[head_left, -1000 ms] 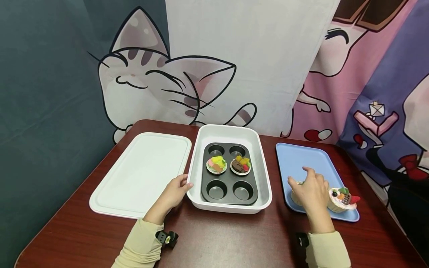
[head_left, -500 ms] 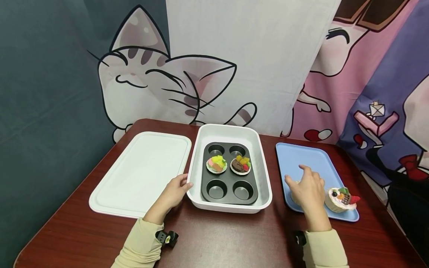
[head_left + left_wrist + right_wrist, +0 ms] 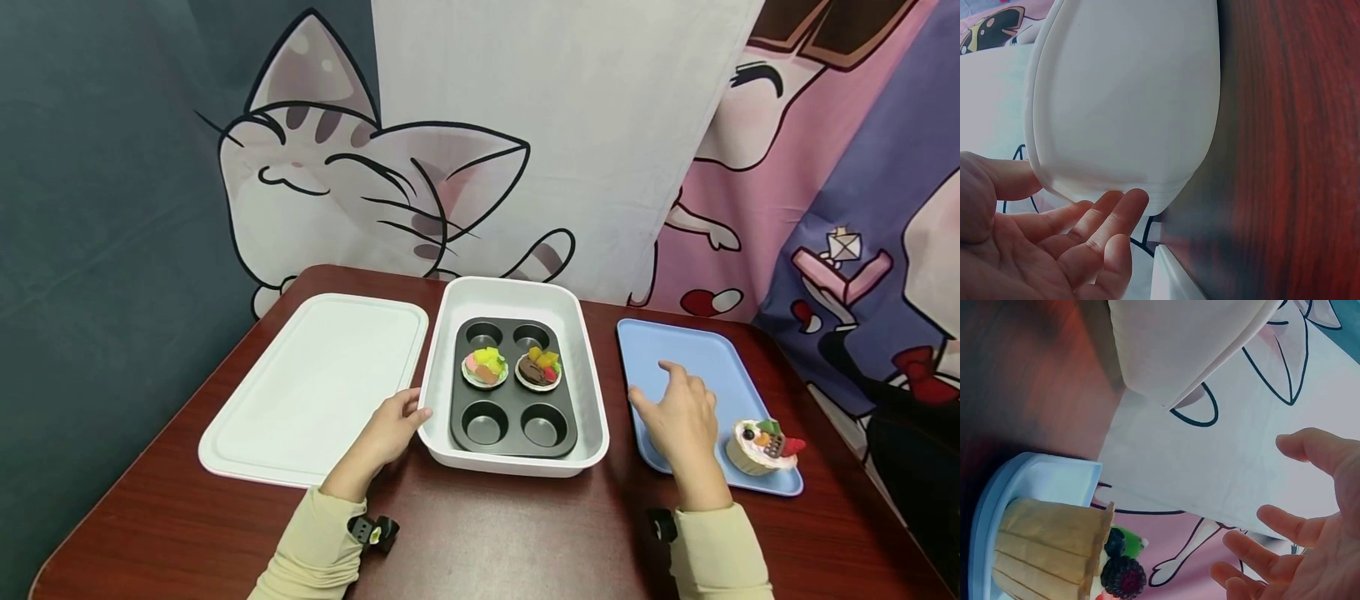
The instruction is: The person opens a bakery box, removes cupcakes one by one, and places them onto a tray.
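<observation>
My left hand (image 3: 390,427) holds the near left side of a deep white tub (image 3: 588,417). In the left wrist view, the thumb (image 3: 1013,179) lies at the tub's rim, the fingers against its outer wall. Inside the tub sits a dark muffin tin (image 3: 512,433) with two topped cupcakes, one pink-and-yellow (image 3: 486,369), the other chocolate (image 3: 538,371), in its middle row. My right hand (image 3: 684,421) hovers over a blue tray (image 3: 660,350), fingers spread and holding nothing. Beside it stands a cream-topped cupcake (image 3: 757,450). The right wrist view shows a berry-topped cupcake (image 3: 1050,550) in a tan case.
A flat white tray (image 3: 315,392) lies left of the tub. All of it stands on a dark red-brown table (image 3: 480,533). Behind the table hangs a cartoon-printed cloth (image 3: 585,150), close to its back edge.
My right hand has moved slightly left and away from the cream-topped cupcake. Another cupcake, partly seen under that hand earlier, is now hidden in the head view. My left hand stays put.
</observation>
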`<act>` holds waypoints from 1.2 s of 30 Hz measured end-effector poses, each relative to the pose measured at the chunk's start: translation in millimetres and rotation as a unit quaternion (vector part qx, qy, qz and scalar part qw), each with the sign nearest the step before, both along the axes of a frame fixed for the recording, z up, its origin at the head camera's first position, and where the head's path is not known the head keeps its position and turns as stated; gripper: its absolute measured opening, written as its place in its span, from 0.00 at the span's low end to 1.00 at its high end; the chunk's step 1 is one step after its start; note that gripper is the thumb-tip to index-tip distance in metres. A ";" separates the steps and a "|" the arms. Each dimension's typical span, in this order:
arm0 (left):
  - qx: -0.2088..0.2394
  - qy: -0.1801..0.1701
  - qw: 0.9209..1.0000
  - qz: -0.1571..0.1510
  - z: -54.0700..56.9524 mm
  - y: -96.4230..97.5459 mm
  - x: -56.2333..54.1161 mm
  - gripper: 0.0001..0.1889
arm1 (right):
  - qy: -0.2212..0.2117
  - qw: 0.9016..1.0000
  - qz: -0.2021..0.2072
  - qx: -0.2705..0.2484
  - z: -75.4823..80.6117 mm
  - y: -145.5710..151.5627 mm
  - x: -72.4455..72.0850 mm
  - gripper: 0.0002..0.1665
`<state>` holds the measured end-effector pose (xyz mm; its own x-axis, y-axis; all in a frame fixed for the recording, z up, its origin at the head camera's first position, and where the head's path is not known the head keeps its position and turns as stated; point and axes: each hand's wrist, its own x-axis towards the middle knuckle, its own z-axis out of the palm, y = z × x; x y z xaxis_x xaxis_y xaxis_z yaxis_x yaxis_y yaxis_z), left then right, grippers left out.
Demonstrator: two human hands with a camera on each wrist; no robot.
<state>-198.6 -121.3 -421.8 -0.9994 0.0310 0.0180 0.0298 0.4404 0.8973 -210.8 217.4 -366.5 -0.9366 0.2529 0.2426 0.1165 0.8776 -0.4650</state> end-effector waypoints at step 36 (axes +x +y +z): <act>0.002 -0.010 1.000 0.000 2.0 0.0 0.2 0.20 | 0.021 0.999 0.029 -0.008 28.3 -31.9 -15.3 0.35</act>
